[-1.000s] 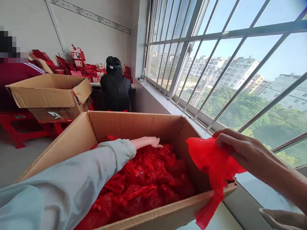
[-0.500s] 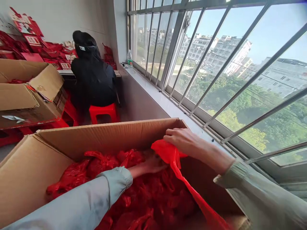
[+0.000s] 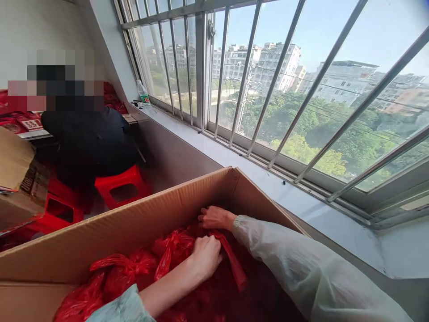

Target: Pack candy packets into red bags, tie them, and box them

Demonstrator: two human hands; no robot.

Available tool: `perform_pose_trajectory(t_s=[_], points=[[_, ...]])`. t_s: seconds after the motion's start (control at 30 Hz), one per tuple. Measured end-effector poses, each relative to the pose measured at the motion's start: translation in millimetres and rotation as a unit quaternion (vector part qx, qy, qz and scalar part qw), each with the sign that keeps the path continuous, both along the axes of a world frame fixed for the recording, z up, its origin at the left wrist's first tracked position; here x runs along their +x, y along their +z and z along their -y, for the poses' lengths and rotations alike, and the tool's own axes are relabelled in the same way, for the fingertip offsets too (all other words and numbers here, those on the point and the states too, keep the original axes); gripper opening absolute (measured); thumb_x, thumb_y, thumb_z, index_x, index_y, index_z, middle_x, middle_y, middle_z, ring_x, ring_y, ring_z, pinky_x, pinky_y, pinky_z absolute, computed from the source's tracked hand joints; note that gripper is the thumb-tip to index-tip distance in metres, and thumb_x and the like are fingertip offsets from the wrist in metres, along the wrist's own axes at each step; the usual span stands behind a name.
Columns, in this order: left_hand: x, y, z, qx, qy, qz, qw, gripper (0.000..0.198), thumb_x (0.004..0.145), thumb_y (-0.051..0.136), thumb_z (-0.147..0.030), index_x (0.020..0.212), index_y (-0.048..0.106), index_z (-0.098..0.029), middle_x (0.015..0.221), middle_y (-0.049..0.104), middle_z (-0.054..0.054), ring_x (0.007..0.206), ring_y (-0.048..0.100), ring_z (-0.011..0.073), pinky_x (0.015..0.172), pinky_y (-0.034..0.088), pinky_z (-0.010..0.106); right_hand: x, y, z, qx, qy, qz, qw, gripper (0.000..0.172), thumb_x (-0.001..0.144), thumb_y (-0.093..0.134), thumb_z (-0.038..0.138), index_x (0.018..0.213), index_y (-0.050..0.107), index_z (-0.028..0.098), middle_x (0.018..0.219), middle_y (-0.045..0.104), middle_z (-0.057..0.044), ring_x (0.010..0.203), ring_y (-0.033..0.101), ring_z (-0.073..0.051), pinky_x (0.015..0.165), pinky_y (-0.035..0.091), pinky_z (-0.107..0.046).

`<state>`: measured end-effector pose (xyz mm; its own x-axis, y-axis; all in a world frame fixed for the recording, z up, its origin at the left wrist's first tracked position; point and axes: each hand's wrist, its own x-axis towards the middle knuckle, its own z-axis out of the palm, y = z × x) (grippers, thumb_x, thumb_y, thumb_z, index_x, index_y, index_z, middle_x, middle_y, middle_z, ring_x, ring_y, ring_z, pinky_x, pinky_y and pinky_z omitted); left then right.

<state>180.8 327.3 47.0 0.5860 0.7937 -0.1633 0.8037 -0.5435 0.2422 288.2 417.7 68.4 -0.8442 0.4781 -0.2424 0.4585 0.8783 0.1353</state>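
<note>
Inside a large cardboard box (image 3: 187, 192) lie several knotted red plastic bags (image 3: 129, 268). My left hand (image 3: 208, 254) is closed, knuckles up, on a red plastic bag (image 3: 234, 264) near the far corner. Just beyond it my right hand (image 3: 217, 218) is closed with curled fingers at the same bag's upper part, low against the box's inner wall. A loose strip of this bag hangs down between my hands and toward me. The fingertips of both hands are partly hidden.
A person in dark clothing (image 3: 94, 138) sits ahead on a red stool (image 3: 122, 185). Another cardboard box (image 3: 20, 179) is at the left. Along the right run a white window sill (image 3: 214, 147) and metal bars (image 3: 278, 85); a plastic bottle (image 3: 143, 93) stands on the sill.
My right hand has moved down into the box, taking the raised red bag lower. My left hand has turned knuckles up, closer to it. The view has swung to the right.
</note>
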Motion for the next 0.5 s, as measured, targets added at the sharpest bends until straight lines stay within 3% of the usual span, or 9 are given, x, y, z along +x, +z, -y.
perform_pose_trajectory(t_s=[0.13,0.27,0.37,0.43,0.5], points=[[-5,19.1,-6,0.107,-0.025,-0.022,0.994,0.029,0.09,0.04,-0.006,0.099,0.067,-0.012,0.097,0.066,0.017,0.099,0.062,0.0323,0.088,0.049,0.052,15,6.7,0,-0.042,-0.025,-0.022,0.999,0.018,0.091,0.051,0.011,0.093,0.069,0.018,0.115,0.067,-0.007,0.108,0.057,-0.024,0.067,0.047,-0.028],[-9,5.2,-18,0.162,-0.109,-0.004,0.981,0.033,0.09,0.044,-0.007,0.114,0.064,-0.016,0.128,0.053,0.019,0.126,0.046,0.0337,0.106,0.037,0.055,31,20.7,3,-0.1,-0.096,-0.039,0.99,0.028,0.079,0.063,0.008,0.103,0.069,0.021,0.122,0.066,-0.004,0.105,0.061,-0.019,0.074,0.049,-0.024],[-19,-16.5,-29,0.216,-0.229,0.038,0.949,0.04,0.092,0.049,-0.015,0.129,0.056,-0.027,0.137,0.046,0.018,0.134,0.036,0.0375,0.107,0.028,0.066,46,49.3,2,-0.136,-0.139,-0.048,0.98,0.04,0.075,0.059,0.0,0.104,0.071,0.024,0.108,0.073,0.001,0.092,0.067,-0.014,0.072,0.049,-0.02],[-25,-27.1,-38,0.18,-0.295,0.018,0.938,0.048,0.094,0.051,-0.022,0.139,0.044,-0.037,0.145,0.04,0.014,0.136,0.033,0.0379,0.104,0.024,0.073,57,76.4,5,-0.139,-0.161,-0.049,0.976,0.043,0.074,0.056,-0.003,0.103,0.073,0.025,0.098,0.075,0.002,0.084,0.068,-0.014,0.069,0.05,-0.021],[-29,-32.1,-47,0.122,-0.294,-0.02,0.948,0.053,0.094,0.054,-0.028,0.142,0.036,-0.044,0.15,0.035,0.011,0.139,0.027,0.0398,0.099,0.02,0.079,71,106.1,19,-0.12,-0.175,-0.056,0.976,0.04,0.076,0.055,-0.002,0.102,0.074,0.022,0.094,0.075,-0.001,0.081,0.069,-0.017,0.07,0.05,-0.025]])
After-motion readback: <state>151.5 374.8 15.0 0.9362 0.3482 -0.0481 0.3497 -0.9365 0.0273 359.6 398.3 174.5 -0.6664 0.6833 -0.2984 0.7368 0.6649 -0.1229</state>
